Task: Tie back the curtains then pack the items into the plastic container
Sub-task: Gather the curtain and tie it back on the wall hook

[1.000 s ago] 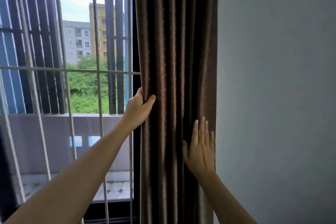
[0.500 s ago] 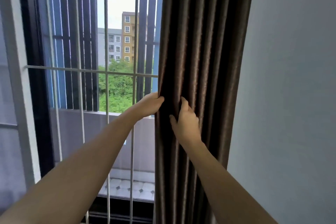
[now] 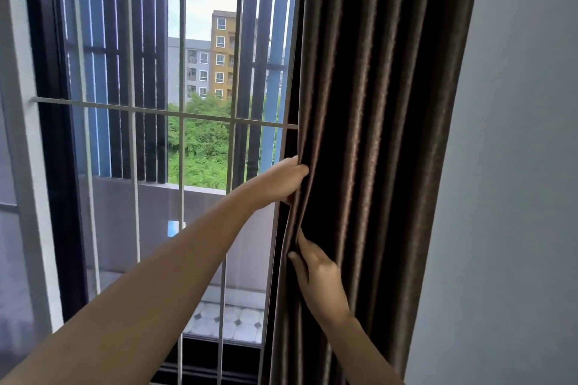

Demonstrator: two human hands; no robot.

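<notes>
Far left there's a pale window frame (image 3: 23,166), then white metal bars (image 3: 181,122) across the glass, with dark vertical slats, green trees (image 3: 200,147) and an orange-and-grey apartment block (image 3: 220,56) outside. Bit of tiled balcony floor (image 3: 228,319) down low. The left hand (image 3: 278,181) reaches across the bars and has its fingers clamped on the curtain's left edge. The brown curtain (image 3: 375,134) hangs bunched in folds between the window and the grey wall (image 3: 516,197). Just below, the right hand (image 3: 319,275) has its fingers pinching a fold near that same edge, thumb on the front side.
</notes>
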